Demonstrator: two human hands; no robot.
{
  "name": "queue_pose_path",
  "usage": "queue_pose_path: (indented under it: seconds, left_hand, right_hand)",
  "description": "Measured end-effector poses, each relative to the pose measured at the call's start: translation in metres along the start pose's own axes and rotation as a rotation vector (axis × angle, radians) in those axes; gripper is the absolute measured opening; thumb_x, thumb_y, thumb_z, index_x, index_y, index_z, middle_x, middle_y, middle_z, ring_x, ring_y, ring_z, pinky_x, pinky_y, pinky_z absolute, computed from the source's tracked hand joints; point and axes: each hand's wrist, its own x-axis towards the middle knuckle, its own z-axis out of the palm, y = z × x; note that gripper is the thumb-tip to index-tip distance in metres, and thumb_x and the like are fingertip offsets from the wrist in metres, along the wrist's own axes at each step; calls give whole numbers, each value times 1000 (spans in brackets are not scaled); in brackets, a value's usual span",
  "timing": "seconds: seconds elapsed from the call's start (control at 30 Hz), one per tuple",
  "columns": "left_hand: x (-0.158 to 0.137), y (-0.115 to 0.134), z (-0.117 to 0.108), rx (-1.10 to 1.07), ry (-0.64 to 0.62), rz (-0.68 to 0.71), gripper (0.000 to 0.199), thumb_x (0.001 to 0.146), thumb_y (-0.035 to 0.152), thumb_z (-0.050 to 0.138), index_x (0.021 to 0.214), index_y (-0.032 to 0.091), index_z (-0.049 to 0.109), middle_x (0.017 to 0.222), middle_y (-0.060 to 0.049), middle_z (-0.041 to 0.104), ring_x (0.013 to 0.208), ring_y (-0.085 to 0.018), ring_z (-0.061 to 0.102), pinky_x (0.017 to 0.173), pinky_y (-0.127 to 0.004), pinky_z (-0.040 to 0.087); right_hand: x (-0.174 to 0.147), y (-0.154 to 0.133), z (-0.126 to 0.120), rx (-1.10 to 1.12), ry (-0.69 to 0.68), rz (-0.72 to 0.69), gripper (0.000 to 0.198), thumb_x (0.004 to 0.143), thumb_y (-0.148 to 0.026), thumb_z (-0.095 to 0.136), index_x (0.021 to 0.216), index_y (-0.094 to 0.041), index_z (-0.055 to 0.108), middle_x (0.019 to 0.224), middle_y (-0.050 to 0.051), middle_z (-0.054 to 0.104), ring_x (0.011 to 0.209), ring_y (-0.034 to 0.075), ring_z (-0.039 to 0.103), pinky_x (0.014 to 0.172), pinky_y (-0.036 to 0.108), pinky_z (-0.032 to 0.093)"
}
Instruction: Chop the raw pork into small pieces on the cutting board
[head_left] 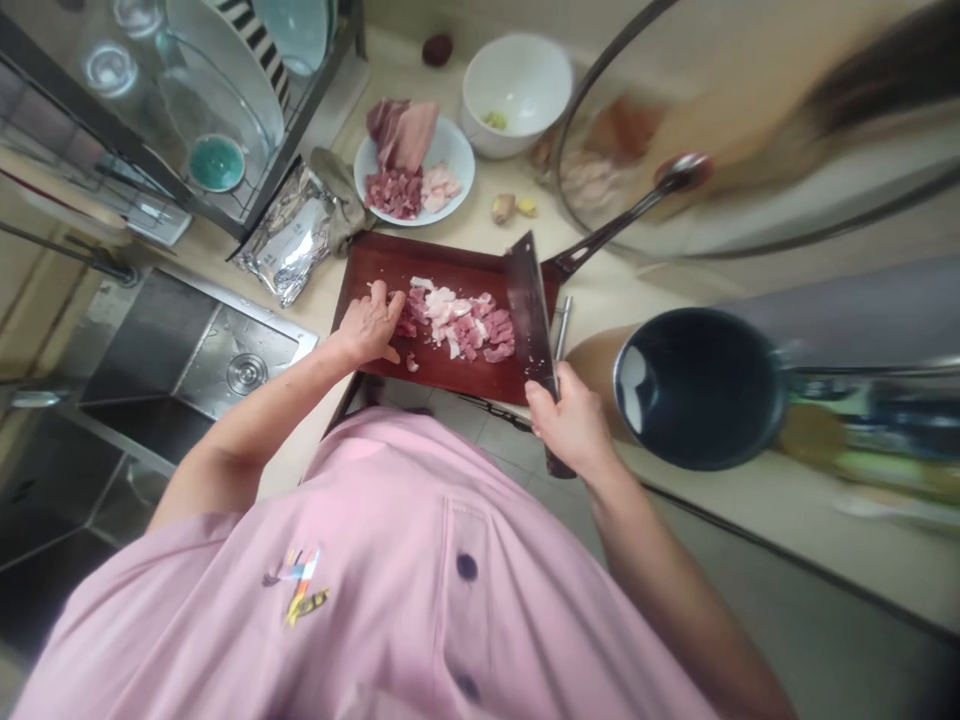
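Note:
My right hand [571,422] is wrapped round the handle of a cleaver [531,300], whose broad blade stands at the right end of a red-brown cutting board [457,378]. Bits of meat cling to the blade. Chopped meat [469,325], pink lean and white fat, lies heaped on the board to the left of the blade. At the left end of the board is my left hand [369,325], fingers slightly bent and thumb apart, beside the heap's left edge. One small scrap lies near its thumb.
Behind the board are a plate [461,200] with a meat slab and diced pieces, a white bowl [517,90] and ginger [504,208]. A foil packet [289,235], dish rack [300,140] and sink [247,345] are left; a dark-lined pot [701,390] and glass lid [637,240] are right.

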Motion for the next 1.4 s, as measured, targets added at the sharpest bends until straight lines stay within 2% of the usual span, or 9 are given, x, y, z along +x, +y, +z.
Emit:
queue_pose_path:
  seconds: [0.17, 0.33, 0.63, 0.77, 0.9, 1.0, 1.13, 1.27, 1.4]
  left_hand:
    - [23, 8, 17, -166, 61, -1, 71, 67, 22, 79, 128, 14, 44, 113, -14, 51, 88, -24, 64, 79, -33, 49]
    - [48, 31, 32, -385, 253, -4, 48, 70, 19, 75, 113, 13, 53, 105, -13, 56, 95, -25, 59, 86, -38, 50]
    - [47, 32, -16, -394, 341, 401, 29, 80, 11, 54, 105, 18, 66, 107, -6, 66, 96, -20, 61, 89, -34, 47]
    - [23, -2, -24, -464, 565, 268, 19, 85, 18, 53, 97, 19, 67, 102, -5, 66, 95, -17, 60, 87, -30, 47]
    - [-25, -32, 1, -541, 766, -21, 15, 89, 25, 52, 95, 19, 65, 93, -4, 61, 82, -13, 58, 77, -25, 48]
    - [-57, -34, 31, -550, 747, -165, 16, 87, 27, 55, 99, 18, 62, 94, -5, 57, 77, -12, 56, 68, -24, 48]
    - [-67, -11, 61, -441, 694, -218, 45, 79, 36, 67, 118, 17, 54, 109, -11, 52, 99, -22, 53, 87, -36, 49]
    - [-46, -3, 64, -393, 599, -219, 55, 74, 26, 68, 124, 15, 49, 114, -14, 51, 107, -27, 50, 95, -43, 45]
    - [-35, -22, 48, -421, 438, 124, 52, 73, 12, 58, 124, 20, 49, 124, -11, 52, 118, -25, 49, 102, -40, 42]
  right_hand:
    - [-5, 26, 17, 26, 38, 95, 23, 82, -40, 44, 93, -22, 53, 72, 6, 64, 63, 22, 60, 59, 33, 46]
    - [8, 5, 45, 69, 10, 79, 22, 84, -38, 42, 97, -21, 49, 69, 5, 62, 61, 22, 59, 57, 32, 45]
    - [23, -24, 25, 56, 81, -109, 23, 86, -37, 43, 99, -21, 54, 77, 8, 67, 65, 22, 61, 63, 32, 45]
    - [7, -17, 2, 14, 5, -213, 29, 87, -38, 44, 105, -20, 58, 67, 4, 64, 57, 19, 57, 59, 30, 43]
    - [-10, -5, -11, 8, -309, -335, 31, 86, -34, 47, 111, -19, 59, 71, 1, 64, 59, 16, 57, 59, 26, 43]
    - [-14, 5, -12, 36, -536, -432, 31, 87, -29, 45, 112, -18, 60, 84, 3, 68, 69, 15, 60, 67, 25, 46]
    - [-5, 16, -7, 0, -622, -454, 31, 86, -26, 44, 110, -18, 62, 96, 6, 70, 80, 18, 63, 74, 29, 47]
    - [9, 18, -6, -106, -495, -355, 30, 86, -30, 45, 110, -21, 62, 87, 4, 70, 72, 18, 63, 70, 29, 46]
    - [9, 1, 1, -76, -318, -290, 29, 85, -33, 46, 108, -22, 61, 68, 0, 65, 58, 16, 57, 61, 26, 43]
